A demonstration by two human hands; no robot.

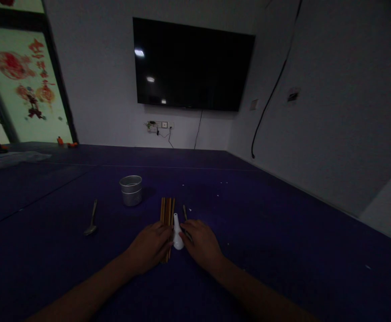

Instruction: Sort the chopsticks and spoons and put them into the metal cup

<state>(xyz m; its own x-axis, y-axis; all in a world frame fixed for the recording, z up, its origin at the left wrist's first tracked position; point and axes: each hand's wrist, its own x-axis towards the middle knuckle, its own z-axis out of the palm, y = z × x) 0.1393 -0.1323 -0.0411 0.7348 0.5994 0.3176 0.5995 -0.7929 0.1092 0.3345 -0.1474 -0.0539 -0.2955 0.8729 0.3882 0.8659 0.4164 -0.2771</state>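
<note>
Several wooden chopsticks (167, 209) lie side by side on the dark blue mat, pointing away from me. My left hand (151, 247) rests across them, fingers stretched out and tips close to a white soup spoon (178, 242). That spoon lies right of the chopsticks, its handle pointing away. On its other side, my right hand (202, 245) curls over a metal spoon (184, 212), whose handle shows beyond the fingers. The right thumb is beside the white spoon; I cannot tell whether it touches. Part of the metal spoon is hidden under the hand.
A metal cup (131, 191) stands upright beyond my left hand. Another metal spoon (91, 226) lies farther left. Small white scraps (217, 195) dot the mat (282, 250). Clear plastic sheeting (17, 157) lies at the far left. A television (192, 67) hangs on the back wall.
</note>
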